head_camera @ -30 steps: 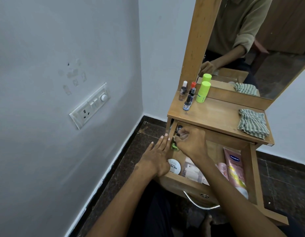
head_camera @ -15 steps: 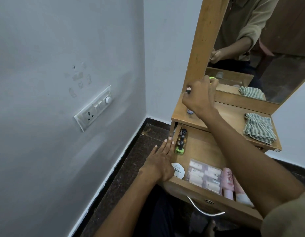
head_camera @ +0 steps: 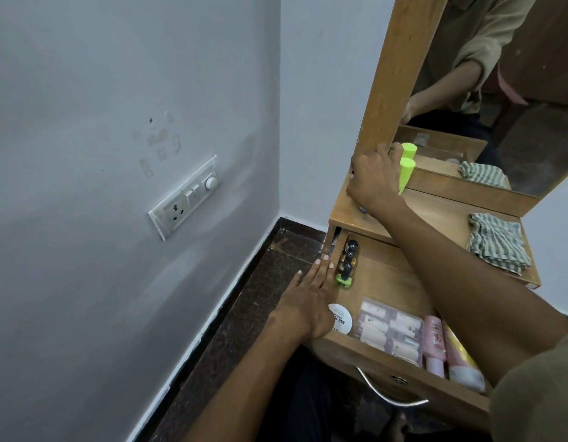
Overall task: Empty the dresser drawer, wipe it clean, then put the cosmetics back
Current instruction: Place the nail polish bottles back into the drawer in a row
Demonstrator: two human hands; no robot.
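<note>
Two hands | left hand (head_camera: pixel 311 301) flat, open on drawer (head_camera: pixel 388 275) left wall | right hand (head_camera: pixel 372 180) above drawer, grip indeterminate.

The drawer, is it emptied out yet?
No. The open drawer holds nail polish bottles, a round tin and pink tubes.

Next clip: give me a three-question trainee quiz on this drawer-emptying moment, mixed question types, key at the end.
1. True or false: the left hand rests flat on the left edge of the open drawer.
2. Where does the striped cloth lie? A) inside the drawer B) on the dresser top C) on the floor
3. Name the part of the dresser where the right hand is, beside the green tube.

Key: 1 true; 2 B; 3 the dresser top, at the back left by the mirror frame.
</note>
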